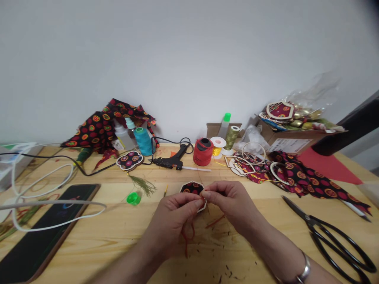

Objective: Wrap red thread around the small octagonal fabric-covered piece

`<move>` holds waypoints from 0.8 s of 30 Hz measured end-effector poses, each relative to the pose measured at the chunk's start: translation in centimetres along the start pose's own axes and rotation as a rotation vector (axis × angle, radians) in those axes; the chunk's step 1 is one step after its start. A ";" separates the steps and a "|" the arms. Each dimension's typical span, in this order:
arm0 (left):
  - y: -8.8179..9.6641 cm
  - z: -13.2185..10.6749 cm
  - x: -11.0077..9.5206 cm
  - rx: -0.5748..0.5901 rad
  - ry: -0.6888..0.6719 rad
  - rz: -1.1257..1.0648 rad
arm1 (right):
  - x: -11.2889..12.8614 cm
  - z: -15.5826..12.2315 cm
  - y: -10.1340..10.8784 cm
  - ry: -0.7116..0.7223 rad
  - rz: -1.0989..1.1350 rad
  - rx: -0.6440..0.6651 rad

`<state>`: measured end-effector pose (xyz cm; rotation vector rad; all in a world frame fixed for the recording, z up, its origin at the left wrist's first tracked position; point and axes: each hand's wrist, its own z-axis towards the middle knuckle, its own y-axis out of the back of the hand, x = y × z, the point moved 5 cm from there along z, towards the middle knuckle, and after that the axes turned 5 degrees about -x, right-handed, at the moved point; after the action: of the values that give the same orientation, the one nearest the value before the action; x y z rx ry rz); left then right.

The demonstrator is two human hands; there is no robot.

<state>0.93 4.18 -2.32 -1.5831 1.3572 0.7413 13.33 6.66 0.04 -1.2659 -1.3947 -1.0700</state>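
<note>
My left hand [174,215] and my right hand [229,199] meet at the middle of the table, thumb and forefinger pinched on each. Between them runs a thin red cord [186,238], one length of which dangles under my left fingers. Another red end [215,221] shows below my right hand. Right behind the fingertips is an octagonal ornament [191,186] with a pale rim and dark patterned fabric; my fingers hide its lower part. Whether the cord passes through the ornament I cannot tell.
A glue gun [170,161], a red spool [203,152] and a teal thread cone [144,141] stand behind. Large black scissors [325,234] lie right, a phone [50,232] with a white cable left. Near the ornament sits a green cap [133,198]. A cardboard box [291,140] is back right.
</note>
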 end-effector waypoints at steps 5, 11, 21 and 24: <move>0.1 0.0 0.2 -0.002 0.013 -0.013 | 0.1 0.0 -0.1 0.024 -0.003 0.024; -0.1 0.0 0.5 0.026 0.055 -0.047 | 0.2 0.0 -0.2 0.061 -0.014 0.053; 0.1 0.2 0.9 -0.004 0.028 -0.095 | 0.2 -0.1 -0.5 0.019 0.024 0.091; 0.3 0.2 0.6 -0.031 0.009 -0.094 | -0.2 -0.1 -0.7 -0.048 0.072 0.149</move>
<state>0.80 4.12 -2.99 -1.6651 1.2742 0.7021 12.60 6.47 -0.16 -1.2300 -1.4271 -0.8755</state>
